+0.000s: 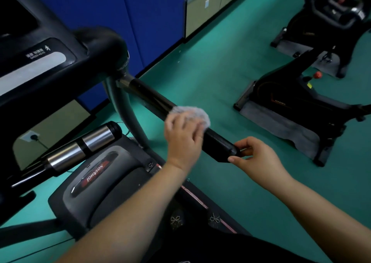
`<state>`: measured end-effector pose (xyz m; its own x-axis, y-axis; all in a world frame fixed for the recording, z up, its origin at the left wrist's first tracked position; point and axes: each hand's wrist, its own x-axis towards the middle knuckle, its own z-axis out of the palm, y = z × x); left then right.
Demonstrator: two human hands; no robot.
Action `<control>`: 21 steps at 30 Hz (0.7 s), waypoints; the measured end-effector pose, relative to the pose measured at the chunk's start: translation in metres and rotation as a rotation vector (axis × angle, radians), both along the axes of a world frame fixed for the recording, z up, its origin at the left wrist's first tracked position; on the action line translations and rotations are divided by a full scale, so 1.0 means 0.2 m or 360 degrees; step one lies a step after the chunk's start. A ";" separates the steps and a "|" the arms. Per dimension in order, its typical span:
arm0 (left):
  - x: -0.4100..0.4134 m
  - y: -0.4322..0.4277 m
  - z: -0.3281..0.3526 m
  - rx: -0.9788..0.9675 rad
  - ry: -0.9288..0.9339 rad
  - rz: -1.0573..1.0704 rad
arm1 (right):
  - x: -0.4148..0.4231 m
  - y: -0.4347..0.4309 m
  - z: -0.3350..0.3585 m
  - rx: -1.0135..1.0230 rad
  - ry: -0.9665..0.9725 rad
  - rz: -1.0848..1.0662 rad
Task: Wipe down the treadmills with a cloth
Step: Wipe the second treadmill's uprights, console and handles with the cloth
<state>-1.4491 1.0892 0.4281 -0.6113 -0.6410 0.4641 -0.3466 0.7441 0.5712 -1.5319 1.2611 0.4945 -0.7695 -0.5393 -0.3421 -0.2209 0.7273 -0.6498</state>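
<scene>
On the treadmill's (100, 182) right handrail (152, 97), the left hand (183, 140) presses a grey cloth (198, 114), fingers (176, 120) curled over it; at 4 o'clock, the right hand (259, 158) pinches the handrail's end.

The left hand (183, 140) is blurry & covers most of the cloth (197, 115). Only the cloth's 1 o'clock side shows. Hand & cloth hide a bit of the handrail (152, 97). The console (40, 68) at 10 o'clock is cut off by the left & top edges. Its label (38, 53) is too small to read. The far bike (337, 9) at 2 o'clock is blurry & cut off by the top-right corner.
</scene>
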 end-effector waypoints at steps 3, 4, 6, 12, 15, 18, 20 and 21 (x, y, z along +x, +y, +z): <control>0.03 0.08 -0.01 -0.0081 -0.0035 -0.0157 | 0.01 -0.01 0.00 0.0011 0.0026 0.0027; 0.03 0.05 -0.02 -0.0107 -0.0051 -0.0189 | 0.01 -0.01 -0.01 0.0011 0.0033 0.0039; 0.03 -0.07 -0.03 -0.0101 -0.0081 -0.0151 | 0.01 -0.01 0.00 0.0014 0.0027 0.0053; -0.02 -0.58 -0.01 0.0211 -0.0106 0.0355 | 0.00 0.00 0.00 0.0004 -0.0012 0.0048; -0.08 -0.72 0.03 0.0717 0.0231 0.0679 | 0.00 0.00 0.00 -0.0004 -0.0023 0.0038; -0.15 -0.69 0.08 0.1101 0.0589 0.0874 | 0.00 0.01 0.00 -0.0010 -0.0049 0.0033; -0.17 -0.62 0.09 0.1193 0.0605 0.0919 | 0.00 0.01 0.00 -0.0017 -0.0054 0.0025; -0.16 -0.57 0.09 0.1196 0.0586 0.0917 | 0.00 0.00 0.00 -0.0018 -0.0058 0.0025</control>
